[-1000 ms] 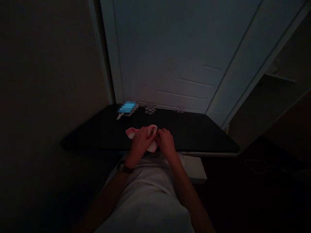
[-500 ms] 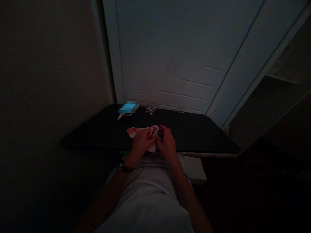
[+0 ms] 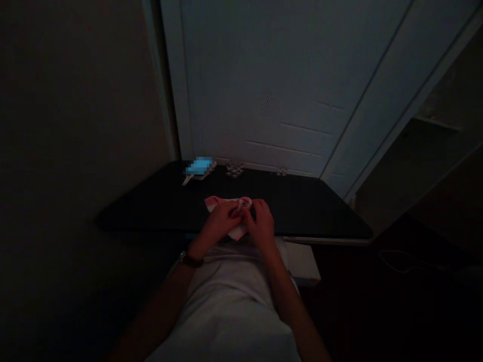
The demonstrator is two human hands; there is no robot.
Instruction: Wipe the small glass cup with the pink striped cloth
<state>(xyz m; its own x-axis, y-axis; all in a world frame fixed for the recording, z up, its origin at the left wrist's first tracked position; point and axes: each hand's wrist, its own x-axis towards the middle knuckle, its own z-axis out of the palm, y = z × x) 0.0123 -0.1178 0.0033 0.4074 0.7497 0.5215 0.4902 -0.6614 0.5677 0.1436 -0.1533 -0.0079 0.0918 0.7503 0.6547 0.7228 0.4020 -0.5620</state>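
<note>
Over the near part of the dark table, my two hands are close together around a pink and white cloth (image 3: 237, 233). My left hand (image 3: 221, 222) is closed on the cloth, one corner of which sticks out beyond its knuckles. A small round-rimmed piece (image 3: 245, 201), seemingly clear glass, shows at the top between my fingers, with the cloth around it. My right hand (image 3: 263, 222) has its fingers bent against the right side of this piece, thumb toward the left hand. The dim light hides the exact finger contact.
At the back of the black table (image 3: 302, 206) stand several small clear glass pieces (image 3: 234, 169), with more glass pieces (image 3: 281, 171) farther right. A device with a blurred blue screen (image 3: 199, 167) is at back left. A white panel (image 3: 226, 75) rises behind; a white box (image 3: 302, 264) is below right.
Both hands, with the cloth and round piece, have shifted slightly right. My right hand's fingers have come closer in against the round piece.
</note>
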